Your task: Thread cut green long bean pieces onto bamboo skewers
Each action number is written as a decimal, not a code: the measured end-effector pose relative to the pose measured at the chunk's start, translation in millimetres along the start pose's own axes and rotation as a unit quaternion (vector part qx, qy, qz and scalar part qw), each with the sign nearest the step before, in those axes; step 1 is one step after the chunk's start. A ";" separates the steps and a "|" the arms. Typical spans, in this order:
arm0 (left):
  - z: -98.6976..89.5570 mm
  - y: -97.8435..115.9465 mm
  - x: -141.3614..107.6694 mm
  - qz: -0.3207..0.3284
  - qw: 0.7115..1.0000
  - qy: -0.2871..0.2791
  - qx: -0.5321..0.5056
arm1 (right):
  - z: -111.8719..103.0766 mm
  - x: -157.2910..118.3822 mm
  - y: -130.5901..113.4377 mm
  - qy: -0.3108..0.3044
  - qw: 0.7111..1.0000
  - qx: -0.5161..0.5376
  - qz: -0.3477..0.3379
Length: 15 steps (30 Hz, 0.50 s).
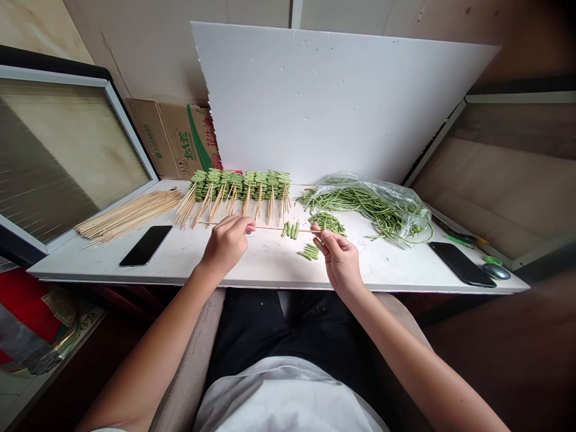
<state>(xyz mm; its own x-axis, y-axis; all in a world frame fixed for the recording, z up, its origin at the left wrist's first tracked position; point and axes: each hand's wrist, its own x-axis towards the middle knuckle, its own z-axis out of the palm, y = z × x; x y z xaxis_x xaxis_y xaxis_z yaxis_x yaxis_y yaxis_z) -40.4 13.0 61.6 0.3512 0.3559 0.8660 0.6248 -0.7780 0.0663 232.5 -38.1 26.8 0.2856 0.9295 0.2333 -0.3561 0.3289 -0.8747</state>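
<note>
At centre frame, my left hand pinches a thin wooden skewer threaded with short green bean pieces, and my right hand pinches its far end.

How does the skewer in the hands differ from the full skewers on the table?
The held skewer carries only a few bean pieces; the full skewers are densely packed. The held one sits between left hand and right hand; the full ones lie side by side on the table. Both are thin wooden sticks.
</note>
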 end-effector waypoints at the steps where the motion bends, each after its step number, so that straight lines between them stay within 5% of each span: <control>1: 0.7 -0.6 -0.5 -0.009 1.000 -0.007 -0.012 | 2.1 -2.3 -1.9 -0.003 1.000 -0.011 -0.021; 6: 6.7 3.6 -2.8 -0.036 0.995 -0.031 -0.083 | 11.9 -12.7 -10.9 -0.022 0.995 -0.046 -0.091; 15: 7.3 16.4 -0.3 -0.027 0.996 -0.005 -0.081 | 15.1 -16.9 -10.5 -0.039 0.995 -0.042 -0.080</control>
<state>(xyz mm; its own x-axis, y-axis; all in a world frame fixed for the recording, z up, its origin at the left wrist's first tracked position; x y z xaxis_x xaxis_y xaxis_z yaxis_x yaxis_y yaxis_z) -25.2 3.9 58.9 0.3278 0.4049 0.8536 0.5221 -0.8306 0.1936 218.0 -54.7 38.5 0.2611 0.8777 0.4018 -0.2351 0.4615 -0.8554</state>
